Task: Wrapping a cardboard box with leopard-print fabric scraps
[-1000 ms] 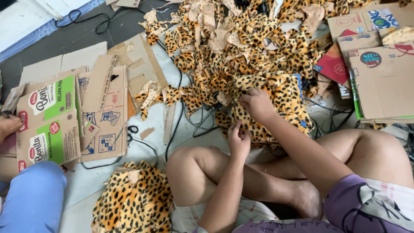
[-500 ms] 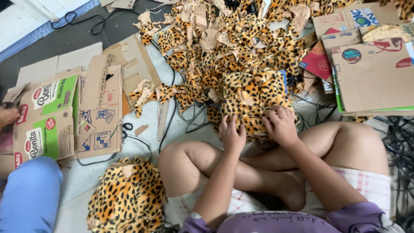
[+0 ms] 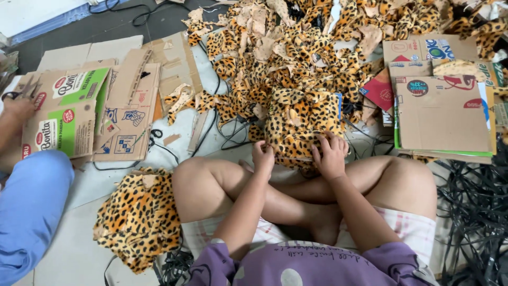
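Left hand: (image 3: 263, 156) fingers curled onto the near edge of the leopard-print fabric piece (image 3: 301, 124), grasping it just above the crossed knees.
Right hand: (image 3: 330, 153) spread flat, fingertips pressing and gripping the same near edge, just beside the left.
Fabric piece: resting at the foot of the scrap heap, touching both hands, pulled close to the lap.
Change: a second ago right hand reaching out into the heap and left one trailing behind; now both drawn back side by side on one piece, held squarely at its edge.
Meaning: probably a single piece singled out from the pile and ready for handling, judged from the two-handed hold.
Scrap heap: (image 3: 296, 47) spotted offcuts and tan backing bits piled beyond the hands.
Obstacles: black cords (image 3: 211, 132) snaking under the heap; more black strapping (image 3: 471, 212) tangled at right.
Cardboard: flattened boxes (image 3: 444, 106) at right, more (image 3: 79, 114) at left.
Finished bundle: folded leopard fabric (image 3: 140, 214) beside the left knee.
Other person: blue-clad leg (image 3: 29, 206) at far left, a hand (image 3: 18, 108) on the cardboard.
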